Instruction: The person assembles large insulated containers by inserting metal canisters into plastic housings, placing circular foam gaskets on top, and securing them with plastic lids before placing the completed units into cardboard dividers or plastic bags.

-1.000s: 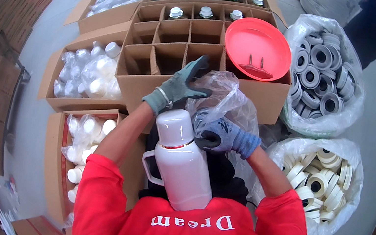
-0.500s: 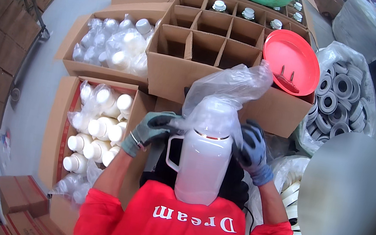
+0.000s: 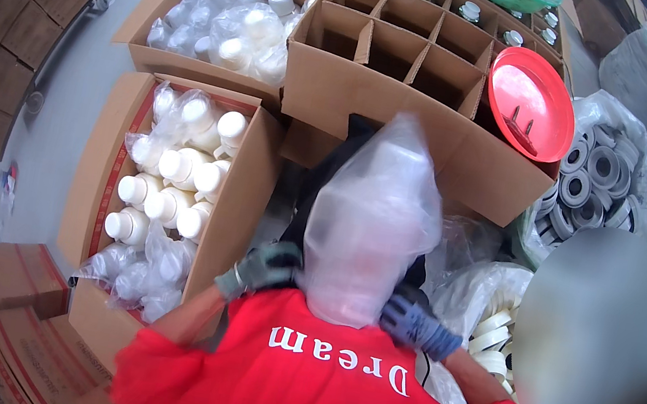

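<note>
A clear plastic bag (image 3: 380,194) now covers the white handled jug (image 3: 345,278) on my lap, and its loose closed end rises to a peak on the far side. Through the film the jug shows only faintly; its handle cannot be made out. My left hand (image 3: 261,267), in a grey-green glove with dark fingers, is closed at the bag's near left edge. At the near right edge my right hand (image 3: 419,322), in a blue-grey glove, has its fingers curled against the bag. Some fingertips of both hands are hidden.
Left of me, an open carton (image 3: 110,175) holds several white jugs; another carton (image 3: 134,55) behind it holds bagged ones. Ahead stands a divided carton (image 3: 404,130) with a red round lid or dish (image 3: 551,95) on its corner. Sacks of grey rings (image 3: 603,167) and cream rings (image 3: 495,329) are at right.
The bag has come down from the jug's top over its whole body. Both hands have moved down toward me along its sides. The view has shifted, so the cartons sit differently.
</note>
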Tool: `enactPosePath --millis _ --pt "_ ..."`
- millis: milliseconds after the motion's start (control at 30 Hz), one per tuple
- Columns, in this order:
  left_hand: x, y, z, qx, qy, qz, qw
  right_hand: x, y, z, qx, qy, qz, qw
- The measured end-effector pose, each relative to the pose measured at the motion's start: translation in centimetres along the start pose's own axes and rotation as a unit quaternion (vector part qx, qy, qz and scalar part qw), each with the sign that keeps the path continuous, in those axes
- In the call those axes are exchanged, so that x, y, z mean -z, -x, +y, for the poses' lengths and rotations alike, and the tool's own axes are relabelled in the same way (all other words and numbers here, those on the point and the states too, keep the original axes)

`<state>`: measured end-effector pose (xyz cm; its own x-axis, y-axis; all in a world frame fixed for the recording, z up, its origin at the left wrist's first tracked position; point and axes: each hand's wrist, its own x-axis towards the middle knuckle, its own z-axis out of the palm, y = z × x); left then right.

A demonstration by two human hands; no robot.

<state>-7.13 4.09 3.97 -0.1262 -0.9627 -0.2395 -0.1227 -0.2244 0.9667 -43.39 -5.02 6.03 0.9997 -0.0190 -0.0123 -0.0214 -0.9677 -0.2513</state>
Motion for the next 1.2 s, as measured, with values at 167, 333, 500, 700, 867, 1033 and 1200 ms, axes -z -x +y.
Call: enactPosePath --millis 167,333,500,700,867,1033,1200 --pt "7.9 -0.5 3.6 0.148 0.153 -0.097 0.972 -0.7 0.6 -1.0 -0.017 -0.106 -0.058 0.993" --pt "3.8 -11.7 8.9 -0.059 -0.19 -0.063 0.978 -1.1 0.5 -1.0 -0.065 -0.159 -0.044 0.984" --pt "5.1 -9.2 2.7 -0.004 -0.309 -0.006 0.951 -2.1 2.1 -1.1 -0.188 -0.286 0.09 0.935" --pt "5.4 12.0 -3.8 0.128 0.443 0.171 0.871 5.2 -13.0 1.1 -0.174 -0.573 0.28 0.75" --pt "2.9 20.3 -8.9 -0.007 0.309 0.482 0.82 9.6 -31.3 -1.3 -0.042 -0.54 0.191 0.819" --pt "7.5 28.2 -19.3 0.02 0.013 0.738 0.674 6.3 -32.9 -1.6 0.103 -0.329 0.133 0.929" --pt "11.0 25.3 -17.5 0.239 -0.118 0.785 0.559 2.8 -30.1 1.9 0.012 -0.207 0.047 0.977"
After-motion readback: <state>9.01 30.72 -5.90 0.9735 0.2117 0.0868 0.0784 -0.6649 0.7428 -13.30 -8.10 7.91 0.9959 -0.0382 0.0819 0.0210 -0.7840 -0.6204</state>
